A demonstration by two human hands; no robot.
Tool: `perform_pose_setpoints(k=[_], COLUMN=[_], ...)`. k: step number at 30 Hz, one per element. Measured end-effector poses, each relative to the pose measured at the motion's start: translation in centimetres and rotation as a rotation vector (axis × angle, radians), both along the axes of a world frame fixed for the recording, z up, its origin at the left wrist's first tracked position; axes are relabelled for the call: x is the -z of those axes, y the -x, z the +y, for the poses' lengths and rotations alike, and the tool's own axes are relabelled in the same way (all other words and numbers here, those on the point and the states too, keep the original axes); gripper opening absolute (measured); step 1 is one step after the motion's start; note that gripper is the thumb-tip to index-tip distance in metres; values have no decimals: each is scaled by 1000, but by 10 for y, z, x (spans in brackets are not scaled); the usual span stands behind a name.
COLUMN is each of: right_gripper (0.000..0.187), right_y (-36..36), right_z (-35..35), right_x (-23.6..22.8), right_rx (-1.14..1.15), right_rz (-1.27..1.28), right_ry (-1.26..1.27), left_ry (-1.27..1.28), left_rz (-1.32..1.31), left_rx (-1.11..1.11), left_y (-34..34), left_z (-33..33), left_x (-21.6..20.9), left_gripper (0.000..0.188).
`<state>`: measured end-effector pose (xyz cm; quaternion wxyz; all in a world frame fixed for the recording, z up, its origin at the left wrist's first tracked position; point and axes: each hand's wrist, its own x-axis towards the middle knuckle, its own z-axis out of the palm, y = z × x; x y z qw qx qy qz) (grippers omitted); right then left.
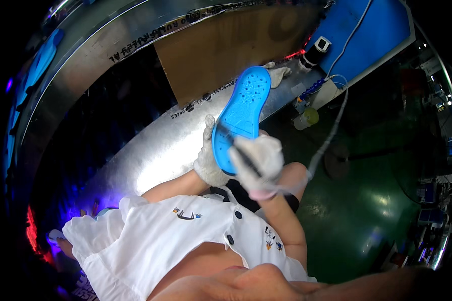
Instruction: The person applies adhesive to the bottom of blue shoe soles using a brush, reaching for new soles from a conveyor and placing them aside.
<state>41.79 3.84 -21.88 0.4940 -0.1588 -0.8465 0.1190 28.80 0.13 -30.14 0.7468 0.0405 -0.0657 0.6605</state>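
A shiny metal work surface point(150, 155) stretches from eight o'clock toward one o'clock in a dim room, and a dark green floor point(366, 205) spreads out at four o'clock. The blue shoe sole point(247, 103) is tilted up near the middle of the view, its holed toe end toward one o'clock and its heel toward seven.

The gloved left hand point(210, 159) grips the heel's left edge, thumb upright beside it; its other fingers are largely hidden. The gloved right hand point(264, 159), blurred, is closed around a slim dark tool point(248, 160) slanting across the heel; whether its tip touches cannot be told. This hand covers part of the heel.

From the sole, a cardboard sheet point(206, 55) lies at eleven o'clock, a blue panel point(374, 32) at two, and a pale hose point(327, 144) at four.
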Motion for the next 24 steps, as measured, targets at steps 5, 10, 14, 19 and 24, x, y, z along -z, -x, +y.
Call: perform_pose_setpoints(k=[5, 10, 14, 19, 24], right_gripper=[18, 27, 18, 28, 24], right_y=[-1, 3, 0, -6, -6], right_z=[-10, -24, -22, -25, -11], right_x=[4, 9, 6, 10, -3], right_rx=[-2, 44, -88, -38, -102], right_rz=[190, 12, 380, 2, 117], right_ry=[834, 162, 1092, 181, 836], left_ry=[74, -127, -66, 92, -7], left_rz=[70, 102, 171, 204, 416], left_rx=[-50, -42, -8, 229, 599], left_y=[5, 21, 25, 49, 77], left_z=[10, 28, 26, 28, 39], left_x=[-7, -2, -16, -40, -32], left_gripper=[93, 97, 91, 91, 82])
